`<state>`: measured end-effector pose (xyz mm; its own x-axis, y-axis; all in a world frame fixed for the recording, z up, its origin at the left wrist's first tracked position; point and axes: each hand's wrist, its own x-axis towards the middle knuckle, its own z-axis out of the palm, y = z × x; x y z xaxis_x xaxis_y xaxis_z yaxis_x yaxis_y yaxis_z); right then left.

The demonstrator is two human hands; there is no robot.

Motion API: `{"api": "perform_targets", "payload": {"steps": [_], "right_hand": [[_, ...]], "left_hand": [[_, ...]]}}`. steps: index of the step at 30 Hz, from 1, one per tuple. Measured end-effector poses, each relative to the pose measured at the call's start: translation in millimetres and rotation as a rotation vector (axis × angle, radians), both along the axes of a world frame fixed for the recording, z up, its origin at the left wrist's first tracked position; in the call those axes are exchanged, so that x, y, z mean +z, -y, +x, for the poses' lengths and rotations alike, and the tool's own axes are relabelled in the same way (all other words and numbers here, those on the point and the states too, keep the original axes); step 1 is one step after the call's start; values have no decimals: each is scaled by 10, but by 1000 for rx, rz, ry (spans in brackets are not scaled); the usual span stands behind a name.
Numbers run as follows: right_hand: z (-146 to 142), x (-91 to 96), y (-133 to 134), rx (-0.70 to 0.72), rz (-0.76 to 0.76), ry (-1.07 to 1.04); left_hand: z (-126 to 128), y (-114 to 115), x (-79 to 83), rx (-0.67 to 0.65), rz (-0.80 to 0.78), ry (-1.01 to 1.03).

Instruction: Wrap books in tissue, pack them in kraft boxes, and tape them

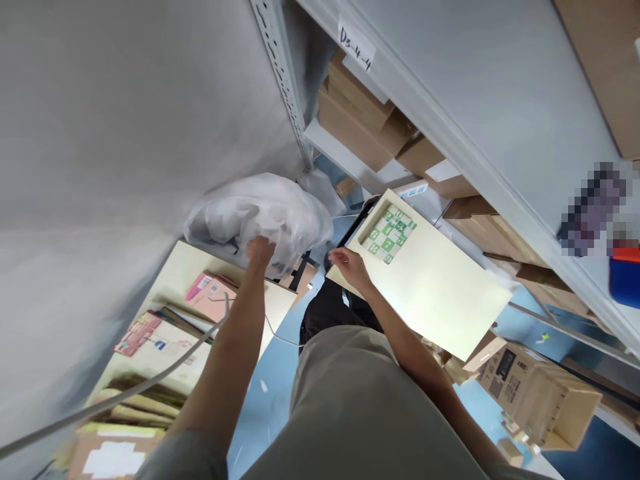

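Note:
My left hand [260, 252] is closed at the near side of a big translucent white plastic bag [295, 207], its fingers gathered on the film. Pale, crumpled contents show dimly through the bag and I cannot make out what they are. My right hand [351, 268] hovers by the left edge of a cream-coloured board [440, 287], fingers loosely apart and holding nothing. Set into that board is a square recess with green and white number tiles [389, 233].
To the left, a cream table [173, 277] carries books, folders and a cardboard box [113, 457]. A grey cable [150, 381] crosses above it. Metal shelving [425, 80] with cartons [360, 127] runs along the right. An open carton [540, 393] stands at lower right over the blue floor [263, 393].

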<state>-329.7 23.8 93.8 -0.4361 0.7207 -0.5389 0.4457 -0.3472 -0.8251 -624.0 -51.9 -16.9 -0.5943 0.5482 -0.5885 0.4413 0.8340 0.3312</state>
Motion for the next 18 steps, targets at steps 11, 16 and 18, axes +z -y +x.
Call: {"api": "perform_targets", "payload": {"steps": [11,16,18], "right_hand": [[-89,443,-15,70,86,-122],[-35,815,-35,105,236,-143],[61,961,-36,100,303,-162]], "left_hand": [[468,-75,1312,252,504,163],[1009,-108,1837,278,711,455],[1227,-155,1997,207,724,490]]}}
